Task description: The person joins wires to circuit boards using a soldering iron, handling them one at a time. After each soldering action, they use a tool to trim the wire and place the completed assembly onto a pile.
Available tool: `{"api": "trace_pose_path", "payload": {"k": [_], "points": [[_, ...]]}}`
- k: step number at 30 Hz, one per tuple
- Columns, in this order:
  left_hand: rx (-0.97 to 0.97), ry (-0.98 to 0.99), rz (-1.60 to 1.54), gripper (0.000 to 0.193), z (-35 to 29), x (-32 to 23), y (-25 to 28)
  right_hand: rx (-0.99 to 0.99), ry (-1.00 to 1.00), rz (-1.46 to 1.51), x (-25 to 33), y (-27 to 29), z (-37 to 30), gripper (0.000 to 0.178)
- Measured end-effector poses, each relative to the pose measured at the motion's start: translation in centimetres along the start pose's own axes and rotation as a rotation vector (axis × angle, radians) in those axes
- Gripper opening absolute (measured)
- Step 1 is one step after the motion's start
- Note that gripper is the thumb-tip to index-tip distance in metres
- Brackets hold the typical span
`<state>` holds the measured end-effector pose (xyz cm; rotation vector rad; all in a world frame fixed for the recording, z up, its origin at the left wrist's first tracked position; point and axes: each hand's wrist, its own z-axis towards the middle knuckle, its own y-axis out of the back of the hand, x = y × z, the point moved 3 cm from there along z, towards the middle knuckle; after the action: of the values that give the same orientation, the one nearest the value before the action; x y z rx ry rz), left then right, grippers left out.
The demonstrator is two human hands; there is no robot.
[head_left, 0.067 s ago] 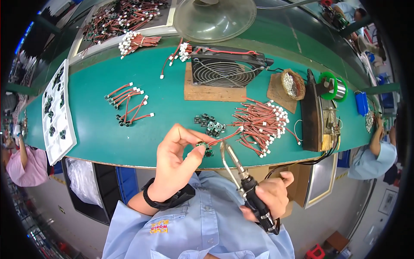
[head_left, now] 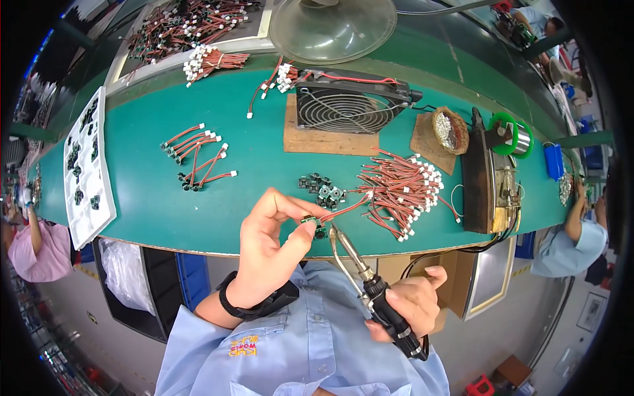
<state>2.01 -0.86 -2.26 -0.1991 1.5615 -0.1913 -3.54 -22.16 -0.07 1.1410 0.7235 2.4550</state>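
The left hand (head_left: pixel 271 254) pinches a small component (head_left: pixel 310 224) with red wire (head_left: pixel 345 208); the right hand (head_left: pixel 409 300), at four o'clock, grips the soldering iron (head_left: pixel 356 264); the tip should touch the joint briefly, component held steady.

A single head-worn fisheye view looks steeply down, close over the green bench (head_left: pixel 165 198); its bent rim perhaps hides more.

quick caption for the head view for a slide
Left hand pinches a small part with a red wire while the right hand brings a soldering iron to it over a green bench.
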Motion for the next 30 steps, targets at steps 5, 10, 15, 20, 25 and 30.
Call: {"api": "trace_pose_path", "payload": {"k": [5,10,15,20,25,30], "points": [[-0.02,-0.02,0.048,0.015,-0.02,0.08,-0.05,0.024,-0.02,0.034,0.22,-0.25,0.13,0.039],[-0.015,-0.035,0.069,0.016,-0.05,0.04,-0.25,0.028,-0.017,0.025,0.08,-0.4,0.3,0.039],[-0.016,-0.043,0.09,0.016,-0.07,0.0,-0.29,0.03,-0.019,0.035,0.05,-0.4,0.27,0.039],[-0.01,-0.058,0.117,0.015,-0.07,-0.07,-0.31,0.031,-0.019,0.041,0.03,-0.38,0.2,0.04],[-0.006,-0.065,0.126,0.015,-0.11,-0.11,-0.35,0.042,-0.026,0.051,0.03,-0.33,0.16,0.041],[-0.008,-0.059,0.116,0.015,-0.13,-0.06,-0.43,0.036,-0.024,0.058,-0.08,-0.37,0.22,0.042]]}}
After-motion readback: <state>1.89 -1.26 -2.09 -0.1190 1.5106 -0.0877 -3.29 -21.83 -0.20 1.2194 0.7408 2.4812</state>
